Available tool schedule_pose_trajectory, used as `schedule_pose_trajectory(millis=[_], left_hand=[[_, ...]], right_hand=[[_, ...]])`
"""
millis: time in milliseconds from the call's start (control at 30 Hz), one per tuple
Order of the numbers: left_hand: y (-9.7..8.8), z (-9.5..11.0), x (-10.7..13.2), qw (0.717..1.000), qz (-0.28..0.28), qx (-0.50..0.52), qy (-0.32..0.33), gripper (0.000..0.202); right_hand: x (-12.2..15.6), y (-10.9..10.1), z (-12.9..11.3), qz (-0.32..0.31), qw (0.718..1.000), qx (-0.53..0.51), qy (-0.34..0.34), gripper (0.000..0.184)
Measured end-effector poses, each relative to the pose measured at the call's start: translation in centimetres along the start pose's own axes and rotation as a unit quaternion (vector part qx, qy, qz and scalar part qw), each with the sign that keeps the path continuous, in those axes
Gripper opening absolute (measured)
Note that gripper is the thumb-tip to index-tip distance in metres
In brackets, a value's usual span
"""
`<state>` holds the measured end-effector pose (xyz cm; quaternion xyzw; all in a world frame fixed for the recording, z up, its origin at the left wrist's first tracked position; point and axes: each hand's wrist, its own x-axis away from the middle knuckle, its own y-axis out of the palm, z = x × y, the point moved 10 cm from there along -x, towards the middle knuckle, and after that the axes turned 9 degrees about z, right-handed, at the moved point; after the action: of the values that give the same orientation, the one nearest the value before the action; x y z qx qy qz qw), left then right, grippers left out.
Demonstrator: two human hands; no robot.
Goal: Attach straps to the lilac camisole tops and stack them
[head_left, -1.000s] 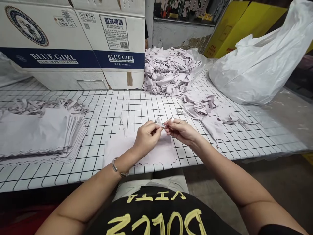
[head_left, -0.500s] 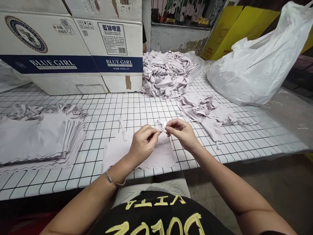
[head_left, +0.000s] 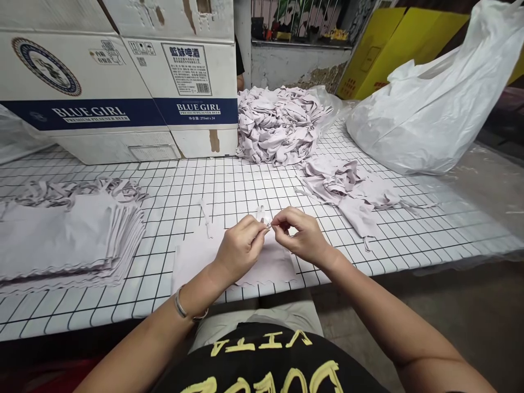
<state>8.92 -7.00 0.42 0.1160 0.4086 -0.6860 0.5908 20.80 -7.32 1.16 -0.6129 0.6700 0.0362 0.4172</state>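
Head view: pale cloth lies crosswise, strap pointing away.

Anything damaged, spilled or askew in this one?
Some wear: the Blue Girl carton has brown patches where its white surface looks torn off, and the wall behind is flaking. No spill shows; the cloth piece below the hands lies flat.
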Motion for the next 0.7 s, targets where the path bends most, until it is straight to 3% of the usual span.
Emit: schedule_pose_trajectory(millis=[167, 267, 600, 700], left_hand=[[0.7, -2.2, 0.3, 0.984, -0.052, 0.077, -0.151, 0.015], [1.1, -3.2, 0.7, 0.967, -0.084, 0.104, -0.219, 0.016], [1.4, -3.4, 1.0, 0.955, -0.125, 0.098, -0.249, 0.019], [1.3, -3.4, 0.9, 0.956, -0.116, 0.107, -0.248, 0.02]], right_hand=[[0.1, 0.6, -1.3, -0.07, 0.994, -0.001, -0.088, 0.028], [0.1, 0.8, -2.0, -0.098, 0.985, 0.023, -0.141, 0.025], [-0.1, 1.4, -3.3, -0.138, 0.951, 0.123, -0.247, 0.008], [-0.3, 1.1, -2.8, -0.134, 0.962, 0.105, -0.215, 0.008]])
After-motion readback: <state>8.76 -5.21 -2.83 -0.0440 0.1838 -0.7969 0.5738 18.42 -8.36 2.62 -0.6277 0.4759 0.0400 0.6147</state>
